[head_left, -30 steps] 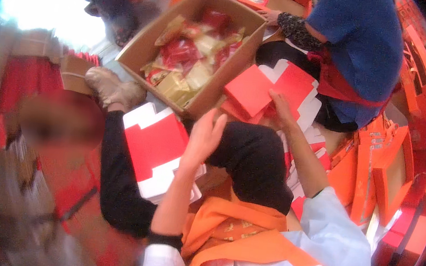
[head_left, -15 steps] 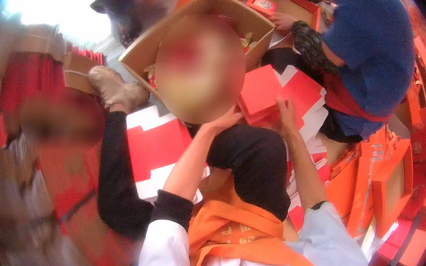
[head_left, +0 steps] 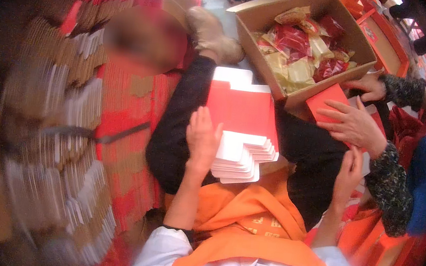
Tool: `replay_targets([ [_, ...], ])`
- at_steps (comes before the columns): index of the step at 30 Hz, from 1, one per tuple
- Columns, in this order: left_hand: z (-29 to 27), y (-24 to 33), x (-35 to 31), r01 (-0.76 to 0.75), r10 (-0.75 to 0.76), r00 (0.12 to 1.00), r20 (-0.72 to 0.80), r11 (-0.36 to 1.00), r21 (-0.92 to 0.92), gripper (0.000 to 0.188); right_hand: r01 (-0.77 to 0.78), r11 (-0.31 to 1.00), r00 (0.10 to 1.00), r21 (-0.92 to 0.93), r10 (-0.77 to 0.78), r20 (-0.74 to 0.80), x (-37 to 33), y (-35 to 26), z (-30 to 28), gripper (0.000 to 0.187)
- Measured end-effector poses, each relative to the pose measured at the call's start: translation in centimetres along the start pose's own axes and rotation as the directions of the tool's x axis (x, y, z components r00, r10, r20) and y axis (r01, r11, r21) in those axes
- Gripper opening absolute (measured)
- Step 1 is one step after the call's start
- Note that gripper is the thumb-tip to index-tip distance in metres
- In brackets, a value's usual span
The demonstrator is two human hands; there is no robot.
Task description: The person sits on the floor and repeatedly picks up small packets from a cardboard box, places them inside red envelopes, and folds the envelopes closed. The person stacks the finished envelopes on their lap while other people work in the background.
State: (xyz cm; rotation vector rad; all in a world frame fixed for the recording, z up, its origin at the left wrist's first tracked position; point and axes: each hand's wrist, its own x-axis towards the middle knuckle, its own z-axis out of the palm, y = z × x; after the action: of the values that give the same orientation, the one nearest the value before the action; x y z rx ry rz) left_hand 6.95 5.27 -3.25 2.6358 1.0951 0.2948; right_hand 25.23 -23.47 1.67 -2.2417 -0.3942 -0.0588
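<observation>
A stack of flat red-and-white carton blanks (head_left: 239, 110) lies across my lap, its white flaps fanned toward me. My left hand (head_left: 203, 140) rests against the stack's left edge, fingers stretched out and pointing away from me. Over by my right thigh is my right hand (head_left: 349, 175), its fingers loosely bent and apart, with nothing visible in them. Just beyond it, a co-worker's hand (head_left: 348, 122) lies spread over a folded red box (head_left: 326, 104). The co-worker's other hand (head_left: 368, 86) is behind that box.
An open cardboard box (head_left: 301, 93) holding red and yellow wrapped packets (head_left: 306, 49) stands beyond my knees. Bundled carton blanks (head_left: 132, 103) cover the left side, some strapped. Orange boxes (head_left: 383, 252) lie at the right. A shoe (head_left: 214, 33) shows at the far left.
The view has swung left. My left hand has moved from the red box to the carton stack. My right hand has let go of the box, which is now under the co-worker's hand.
</observation>
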Motion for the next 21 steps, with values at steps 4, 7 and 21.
replay_targets([
  [4, 0.0, 1.7, 0.3, 0.124, -0.130, 0.989, 0.063, 0.988, 0.095, 0.063, 0.508, 0.860, 0.850, -0.049, -0.491, 0.193, -2.8, -6.8, 1.7, 0.030],
  [7, 0.0, 0.8, 0.3, 0.167, -0.168, 0.986, 0.004, 0.980, 0.110, 0.062, 0.586, 0.777, 0.674, 0.228, -0.624, 0.395, -4.4, -10.4, 7.1, 0.043],
  [21, 2.7, 0.1, 1.6, 0.252, -0.282, 0.957, -0.071, 0.927, -0.279, 0.053, 0.755, 0.653, 0.564, -0.066, -0.594, 0.574, -7.1, -5.5, 17.4, 0.056],
])
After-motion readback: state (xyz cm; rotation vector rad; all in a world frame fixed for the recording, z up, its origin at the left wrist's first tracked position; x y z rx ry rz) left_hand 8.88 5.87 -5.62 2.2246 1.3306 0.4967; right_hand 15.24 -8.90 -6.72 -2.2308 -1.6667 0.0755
